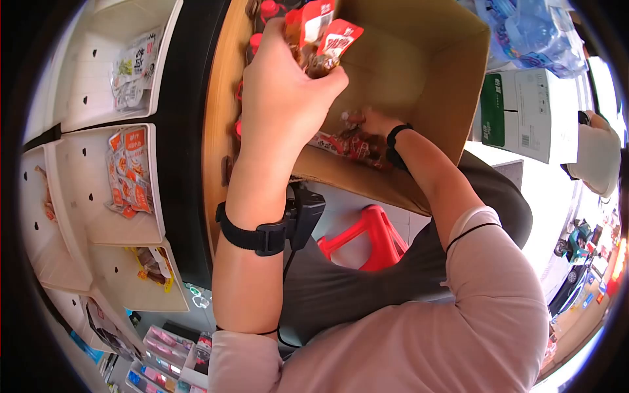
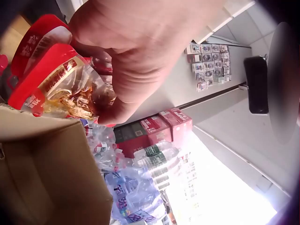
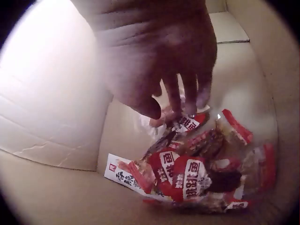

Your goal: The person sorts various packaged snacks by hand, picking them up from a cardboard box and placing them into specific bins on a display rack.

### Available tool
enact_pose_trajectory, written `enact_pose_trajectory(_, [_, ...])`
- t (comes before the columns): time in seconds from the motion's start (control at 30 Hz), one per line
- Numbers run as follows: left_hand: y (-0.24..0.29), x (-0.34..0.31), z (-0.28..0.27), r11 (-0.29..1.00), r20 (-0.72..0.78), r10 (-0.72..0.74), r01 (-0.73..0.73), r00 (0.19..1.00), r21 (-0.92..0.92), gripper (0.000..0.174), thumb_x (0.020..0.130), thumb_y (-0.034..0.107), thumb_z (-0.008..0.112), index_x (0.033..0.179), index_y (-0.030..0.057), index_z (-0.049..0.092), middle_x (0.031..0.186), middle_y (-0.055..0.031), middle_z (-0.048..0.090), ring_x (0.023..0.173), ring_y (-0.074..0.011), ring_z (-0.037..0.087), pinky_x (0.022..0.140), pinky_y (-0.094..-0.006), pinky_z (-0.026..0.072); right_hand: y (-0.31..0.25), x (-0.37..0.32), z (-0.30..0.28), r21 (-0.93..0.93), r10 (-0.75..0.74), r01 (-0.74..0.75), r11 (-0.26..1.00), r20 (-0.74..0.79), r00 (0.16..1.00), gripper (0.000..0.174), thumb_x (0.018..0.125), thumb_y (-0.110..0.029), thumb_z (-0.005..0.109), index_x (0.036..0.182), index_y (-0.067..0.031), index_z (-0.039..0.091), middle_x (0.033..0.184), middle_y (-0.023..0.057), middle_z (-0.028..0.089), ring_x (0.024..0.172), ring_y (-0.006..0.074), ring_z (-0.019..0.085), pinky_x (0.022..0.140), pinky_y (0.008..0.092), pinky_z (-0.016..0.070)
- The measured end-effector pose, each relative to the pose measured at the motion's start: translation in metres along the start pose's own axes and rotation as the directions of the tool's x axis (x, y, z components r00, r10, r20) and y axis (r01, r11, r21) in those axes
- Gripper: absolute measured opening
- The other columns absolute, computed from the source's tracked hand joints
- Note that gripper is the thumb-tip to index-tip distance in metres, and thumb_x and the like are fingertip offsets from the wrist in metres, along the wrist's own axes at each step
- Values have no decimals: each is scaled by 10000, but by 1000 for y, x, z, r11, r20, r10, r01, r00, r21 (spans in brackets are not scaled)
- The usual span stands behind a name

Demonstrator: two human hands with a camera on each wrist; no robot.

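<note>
My left hand (image 1: 282, 98) is raised at the near side of the cardboard box (image 1: 452, 85). Its thumb and fingers grip clear snack packets (image 2: 70, 93) with red tops and brown food inside; two tops show. My right hand (image 3: 164, 56) reaches down into the box. Its thumb and fingertips pinch a small snack packet (image 1: 354, 118). Below those fingers, several red-and-clear snack packets (image 3: 192, 178) lie in a loose pile in a bottom corner of the box. A white printed card (image 3: 123, 177) sticks out from the pile's edge.
Red-capped items (image 1: 269, 9) line the wooden shelf (image 1: 219, 85) beside the box. White bins (image 1: 85, 190) of packaged snacks stand at left. A red stool (image 1: 373, 239) is below the box. Wrapped bottles (image 1: 531, 33) and a white-green carton (image 1: 514, 114) are beyond it.
</note>
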State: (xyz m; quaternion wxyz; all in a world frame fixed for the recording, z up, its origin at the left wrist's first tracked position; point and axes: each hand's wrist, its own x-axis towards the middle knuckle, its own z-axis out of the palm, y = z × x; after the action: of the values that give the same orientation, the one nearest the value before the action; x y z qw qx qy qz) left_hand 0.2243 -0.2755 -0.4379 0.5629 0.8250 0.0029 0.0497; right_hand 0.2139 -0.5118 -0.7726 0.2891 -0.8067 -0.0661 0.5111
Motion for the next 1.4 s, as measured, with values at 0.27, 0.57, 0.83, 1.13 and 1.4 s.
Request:
enact_pose_trajectory(0.27, [10, 0, 8, 997, 67, -79, 80, 995, -10, 508, 767, 50, 766, 1237, 23, 574, 1103, -93, 703, 973, -163, 695, 864, -313, 537, 15, 4, 51, -662, -417, 351, 662, 63, 907, 780, 776, -287, 785, 1488, -228, 472, 1505, 52, 502, 1363, 271, 502, 1028, 487, 491])
enact_pose_trajectory(0.57, [34, -5, 2, 988, 88, -117, 125, 989, -94, 415, 787, 58, 717, 1167, -23, 570, 1029, -178, 704, 994, -273, 709, 876, -360, 525, 36, -5, 70, -525, -71, 28, 851, -63, 995, 992, 674, -319, 883, 1510, -169, 370, 1453, 147, 523, 1310, 333, 544, 1027, 486, 499])
enact_pose_trajectory(0.83, [34, -7, 3, 993, 94, -100, 106, 990, -57, 410, 784, 57, 713, 1159, -27, 572, 1031, -196, 704, 996, -313, 708, 876, -368, 529, 96, 14, 76, -174, -91, 90, 981, 3, 996, 697, 690, -209, 866, 1309, -45, 590, 1161, 192, 690, 1111, 346, 656, 948, 423, 527])
enact_pose_trajectory(1.13, [34, -8, 5, 995, 65, -94, 92, 993, 35, 403, 780, 77, 717, 1145, -23, 578, 1025, -220, 704, 1017, -359, 700, 876, -402, 534, 81, -4, -2, 43, 114, -114, 993, 14, 993, 596, 757, -162, 815, 1313, -70, 621, 1153, 120, 711, 1015, 237, 661, 890, 386, 527])
enact_pose_trajectory(1.4, [33, -9, 8, 992, 108, -120, 124, 987, -29, 368, 791, 62, 709, 1122, -23, 573, 983, -204, 696, 950, -335, 706, 833, -376, 536, 43, -12, 54, 86, -91, 70, 994, 278, 956, 814, 631, -385, 913, 1314, -71, 600, 1188, 139, 701, 1085, 315, 668, 935, 420, 534])
